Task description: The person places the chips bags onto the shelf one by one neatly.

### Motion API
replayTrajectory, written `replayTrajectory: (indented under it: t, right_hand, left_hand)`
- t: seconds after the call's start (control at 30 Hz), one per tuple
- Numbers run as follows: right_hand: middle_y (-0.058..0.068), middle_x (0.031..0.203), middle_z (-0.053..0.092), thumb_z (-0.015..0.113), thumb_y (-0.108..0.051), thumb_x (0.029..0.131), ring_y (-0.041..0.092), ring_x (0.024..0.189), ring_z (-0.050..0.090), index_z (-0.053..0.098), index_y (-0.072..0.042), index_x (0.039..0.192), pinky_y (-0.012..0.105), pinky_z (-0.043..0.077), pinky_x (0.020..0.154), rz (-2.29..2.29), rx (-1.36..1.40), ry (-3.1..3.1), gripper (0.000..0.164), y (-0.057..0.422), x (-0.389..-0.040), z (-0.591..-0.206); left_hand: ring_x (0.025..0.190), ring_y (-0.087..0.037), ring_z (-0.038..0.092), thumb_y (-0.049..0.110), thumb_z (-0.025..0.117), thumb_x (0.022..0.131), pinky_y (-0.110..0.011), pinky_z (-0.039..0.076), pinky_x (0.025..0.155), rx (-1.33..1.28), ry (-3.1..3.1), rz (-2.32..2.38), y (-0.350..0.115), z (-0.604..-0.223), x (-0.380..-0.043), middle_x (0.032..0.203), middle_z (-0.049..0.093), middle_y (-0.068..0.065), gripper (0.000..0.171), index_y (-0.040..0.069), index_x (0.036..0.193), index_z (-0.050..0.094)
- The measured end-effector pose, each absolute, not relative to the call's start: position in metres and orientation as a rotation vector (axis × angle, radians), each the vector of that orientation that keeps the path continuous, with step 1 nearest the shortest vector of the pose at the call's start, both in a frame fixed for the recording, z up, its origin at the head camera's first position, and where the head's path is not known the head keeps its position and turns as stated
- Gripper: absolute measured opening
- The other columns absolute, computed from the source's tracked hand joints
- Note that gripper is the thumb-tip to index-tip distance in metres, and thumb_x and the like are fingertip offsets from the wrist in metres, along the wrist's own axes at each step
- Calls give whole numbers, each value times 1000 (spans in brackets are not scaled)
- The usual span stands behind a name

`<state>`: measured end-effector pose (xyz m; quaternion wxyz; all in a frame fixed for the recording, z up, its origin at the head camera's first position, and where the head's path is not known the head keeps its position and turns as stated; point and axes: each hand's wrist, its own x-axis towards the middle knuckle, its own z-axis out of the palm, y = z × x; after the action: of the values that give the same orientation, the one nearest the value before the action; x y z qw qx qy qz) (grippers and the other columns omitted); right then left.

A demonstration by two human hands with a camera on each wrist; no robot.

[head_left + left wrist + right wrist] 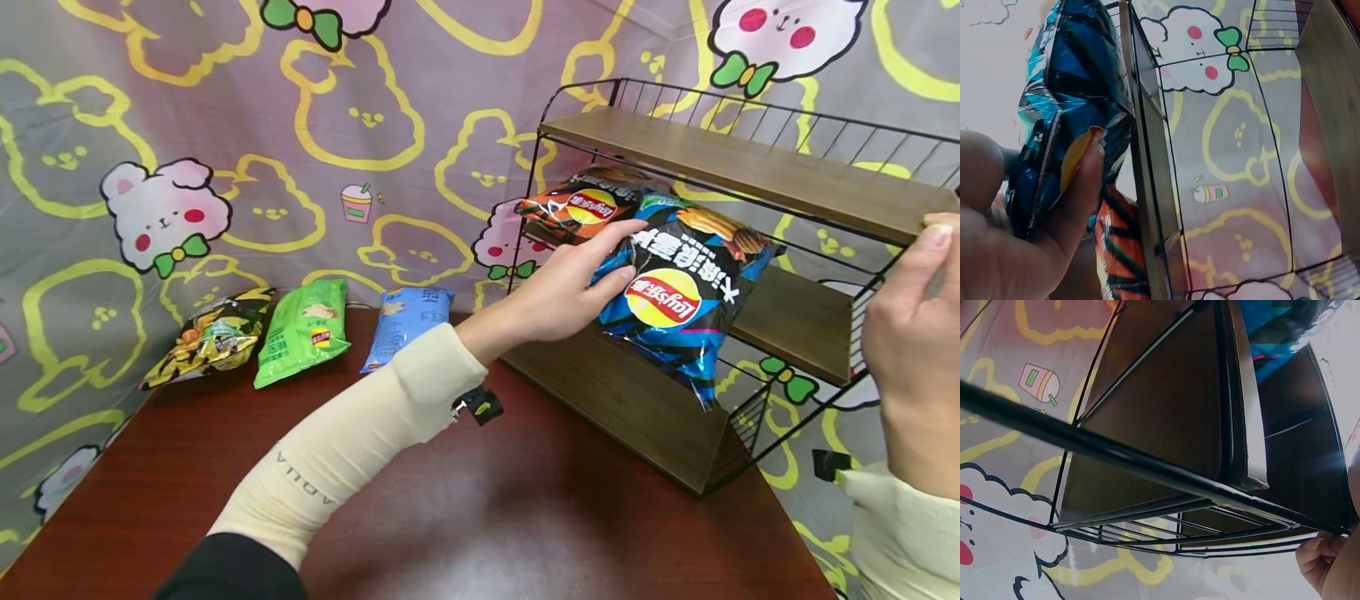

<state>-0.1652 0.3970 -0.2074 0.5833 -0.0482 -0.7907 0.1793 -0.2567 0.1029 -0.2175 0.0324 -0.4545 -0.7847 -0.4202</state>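
Observation:
My left hand (566,287) grips a blue and black bag of Lay's chips (720,287) by its left edge. The bag is tilted in front of the rack's middle shelf. In the left wrist view the thumb (1082,181) presses on the bag's yellow logo, and the other fingers are partly hidden behind it. At the right, my right hand (918,333) holds the front corner of the top shelf (720,162), and in the right wrist view its fingers (1316,553) curl at the black frame. An orange and black chip bag (562,218) lies on the middle shelf, just behind the left hand.
The black wire rack (534,179) has wooden shelves, with the bottom shelf (637,417) close to the reddish-brown table (420,500). Along the back left stand a yellow and black bag (213,337), a green bag (303,333) and a light blue bag (408,321), near the patterned curtain (247,108).

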Motion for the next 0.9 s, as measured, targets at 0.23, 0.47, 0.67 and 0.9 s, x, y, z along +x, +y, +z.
replayTrajectory:
  t: [0.23, 0.47, 0.67, 0.9]
  right_hand:
    - [28, 132, 59, 37, -27, 110, 34, 132, 51, 62, 3, 132, 33, 33, 113, 431, -102, -1854, 45, 394, -167, -206]
    - [29, 133, 58, 38, -22, 111, 38, 131, 50, 59, 4, 134, 38, 33, 114, 404, -103, -1834, 41, 389, -164, -202]
    - [29, 135, 57, 37, -24, 111, 37, 131, 50, 58, 3, 135, 38, 33, 115, 392, -106, -1844, 42, 391, -163, -204]
    - [30, 134, 57, 37, -20, 110, 38, 131, 50, 58, 5, 134, 37, 32, 114, 424, -92, -1837, 41, 389, -164, -204]
  left_hand:
    - [52, -18, 67, 31, 51, 109, -35, 56, 48, -1248, -2421, -1578, 118, -220, -260, 136, 57, -10, 49, 26, 154, 33]
    - [75, -18, 70, 33, 58, 105, -27, 56, 63, -1066, -2339, -1609, 136, -224, -261, 118, 66, -6, 36, 22, 136, 43]
    - [84, -18, 64, 31, 58, 106, -26, 51, 74, -1055, -2342, -1622, 141, -224, -260, 110, 65, -4, 25, 19, 118, 40]
    - [80, -19, 63, 18, 58, 106, -27, 56, 65, -1120, -2194, -1989, 141, -228, -258, 103, 61, -8, 18, 15, 118, 44]
